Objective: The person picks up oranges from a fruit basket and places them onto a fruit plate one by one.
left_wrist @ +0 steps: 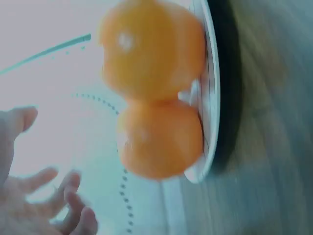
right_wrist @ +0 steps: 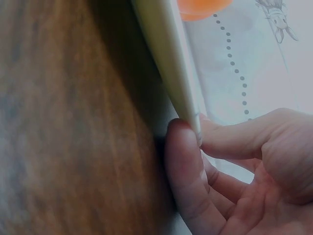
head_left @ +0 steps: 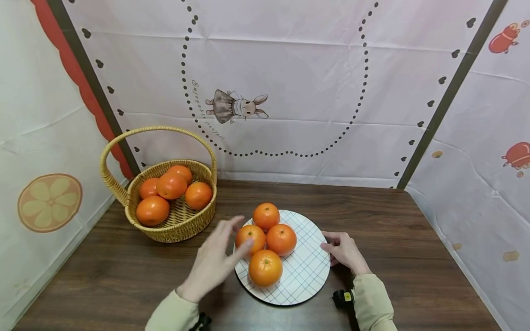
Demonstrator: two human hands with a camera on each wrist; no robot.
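Note:
A round white plate (head_left: 308, 264) with a thin blue grid pattern bears several oranges, grouped on its left half. My right hand (head_left: 345, 252) pinches the plate's right rim, thumb on top and fingers underneath, as the right wrist view shows at the plate edge (right_wrist: 178, 73). Over the plate's left edge, my left hand (head_left: 211, 259) is spread with thumb and fingers apart, close to the left orange (head_left: 251, 237) and overlapping it in the head view. In the left wrist view, the fingers are apart from two blurred oranges (left_wrist: 159, 139) on the plate.
A woven basket (head_left: 178, 233) with a tall arched handle stands at the back left, holding several oranges (head_left: 153, 210). Printed cloth (head_left: 290, 82) hangs behind and beside the dark wooden table (head_left: 393, 230).

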